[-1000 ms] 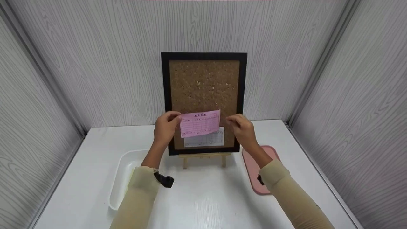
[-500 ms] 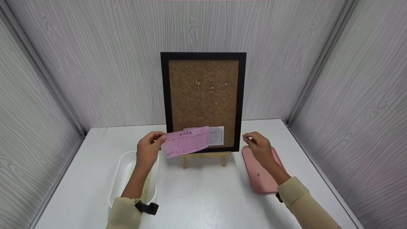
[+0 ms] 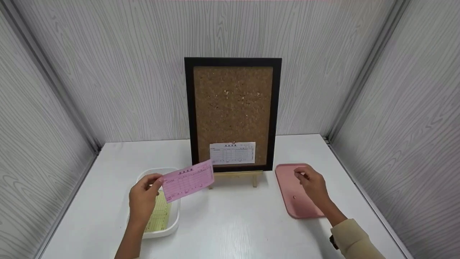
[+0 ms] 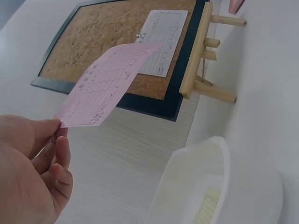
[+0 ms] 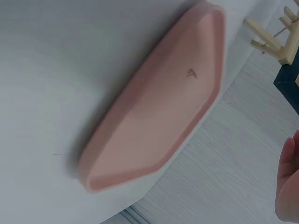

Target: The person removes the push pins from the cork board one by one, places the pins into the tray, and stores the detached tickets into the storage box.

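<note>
Checking the hands first, I find the left hand (image 3: 143,194) pinching the pink slip (image 3: 188,180) by its left end, thumb against fingers. The right hand (image 3: 313,185) has its fingers drawn in toward the thumb above the pink tray (image 3: 302,214); whether they hold anything small I cannot tell, as my right wrist view catches only part of that hand.

Governing relation: the slip is in the air, to the right of the left hand, its long axis running out from the pinch and rising rightward toward the lower left corner of the board (image 3: 230,115). In the head view its held end overlaps the right rim of the white tray (image 3: 174,225). Of the 2 hands, the left is nearer to that tray; the right is well apart from both slip and white tray. I judge that, held at 1 end only, the sheet will flex toward its free end.

Further out, I record yellow paper (image 3: 158,219) inside the white tray and 1 small object (image 3: 294,197) in the pink tray, too small to identify. The board stands on an easel (image 3: 233,174), with 1 white slip (image 3: 233,153) low on its cork and 1 pin (image 4: 138,36) at that slip's top edge.
</note>
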`<state>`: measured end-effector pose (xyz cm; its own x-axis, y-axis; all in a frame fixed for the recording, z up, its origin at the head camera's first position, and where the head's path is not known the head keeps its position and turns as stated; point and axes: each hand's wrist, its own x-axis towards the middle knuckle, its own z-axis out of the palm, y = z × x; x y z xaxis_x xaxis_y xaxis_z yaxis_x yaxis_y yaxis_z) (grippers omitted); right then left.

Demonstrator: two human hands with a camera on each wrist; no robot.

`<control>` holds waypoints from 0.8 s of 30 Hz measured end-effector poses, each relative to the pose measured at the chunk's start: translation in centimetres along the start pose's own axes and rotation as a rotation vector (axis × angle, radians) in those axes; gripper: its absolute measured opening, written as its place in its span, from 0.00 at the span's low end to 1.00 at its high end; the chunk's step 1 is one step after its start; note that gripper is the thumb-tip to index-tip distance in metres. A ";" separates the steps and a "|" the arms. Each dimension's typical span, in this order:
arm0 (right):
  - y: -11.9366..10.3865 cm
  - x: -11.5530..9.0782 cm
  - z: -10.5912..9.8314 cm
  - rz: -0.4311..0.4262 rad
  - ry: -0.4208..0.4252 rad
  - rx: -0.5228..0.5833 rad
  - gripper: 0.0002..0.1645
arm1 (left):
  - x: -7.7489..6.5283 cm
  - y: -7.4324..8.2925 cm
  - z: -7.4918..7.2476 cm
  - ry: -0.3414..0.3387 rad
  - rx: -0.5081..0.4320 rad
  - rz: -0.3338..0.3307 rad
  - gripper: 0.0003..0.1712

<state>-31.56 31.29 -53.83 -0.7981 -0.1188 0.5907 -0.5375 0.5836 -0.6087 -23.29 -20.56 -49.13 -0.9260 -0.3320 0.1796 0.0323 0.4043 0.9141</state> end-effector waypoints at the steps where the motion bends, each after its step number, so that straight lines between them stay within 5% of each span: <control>1: 0.3 -0.4 -0.1 0.016 -0.005 -0.021 0.09 | -0.2 -0.4 -0.3 0.008 0.016 -0.011 0.19; 10: 2.2 -3.3 -0.1 0.193 -0.111 -0.154 0.07 | -1.3 -3.5 -2.6 0.097 0.112 -0.148 0.19; 24: 4.3 -5.1 0.4 0.213 -0.179 -0.255 0.07 | -1.1 -7.0 -4.5 0.186 0.220 -0.345 0.22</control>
<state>-29.95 34.07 -59.69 -0.9318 -0.0988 0.3493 -0.2872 0.7892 -0.5428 -20.83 -26.82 -54.06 -0.7845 -0.6187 -0.0417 -0.3659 0.4076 0.8366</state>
